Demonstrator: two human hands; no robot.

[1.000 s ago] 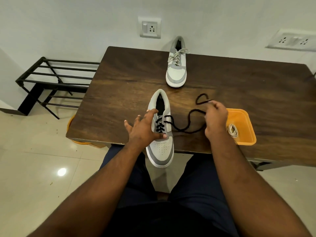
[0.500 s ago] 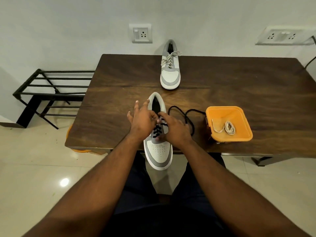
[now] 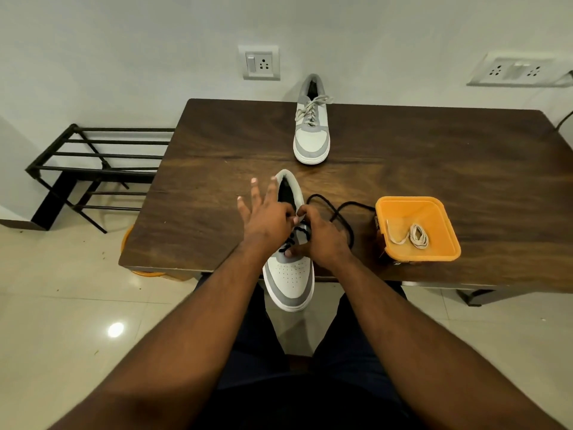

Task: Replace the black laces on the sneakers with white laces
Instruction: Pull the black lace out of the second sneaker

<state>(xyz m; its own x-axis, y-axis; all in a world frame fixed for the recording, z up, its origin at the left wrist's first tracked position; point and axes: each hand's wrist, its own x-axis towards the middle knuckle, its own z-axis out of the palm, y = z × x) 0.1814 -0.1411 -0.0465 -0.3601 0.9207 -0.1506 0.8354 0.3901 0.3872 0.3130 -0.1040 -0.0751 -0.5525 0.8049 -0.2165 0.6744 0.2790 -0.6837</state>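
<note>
A grey-and-white sneaker (image 3: 291, 277) lies at the table's near edge, toe hanging over it toward me. Its black lace (image 3: 339, 212) is partly threaded; a loose length loops on the table to the right. My left hand (image 3: 268, 217) rests on the sneaker's left side, thumb and forefinger pinching at the eyelets, other fingers spread. My right hand (image 3: 319, 235) grips the sneaker's right side at the laces, fingers closed on the black lace. A second sneaker (image 3: 311, 131) with white laces stands at the table's far edge. A coiled white lace (image 3: 415, 235) lies in an orange tray (image 3: 446, 249).
The dark wooden table (image 3: 434, 162) stands against a white wall with socket plates (image 3: 259, 62). A black metal rack (image 3: 93, 162) stands on the tiled floor to the left. Something orange (image 3: 127, 240) shows under the table's left corner.
My right hand came back from the far right, where it had pulled the black lace out, to the sneaker's eyelets. The loose lace now lies slack on the table. My left hand stayed on the sneaker.
</note>
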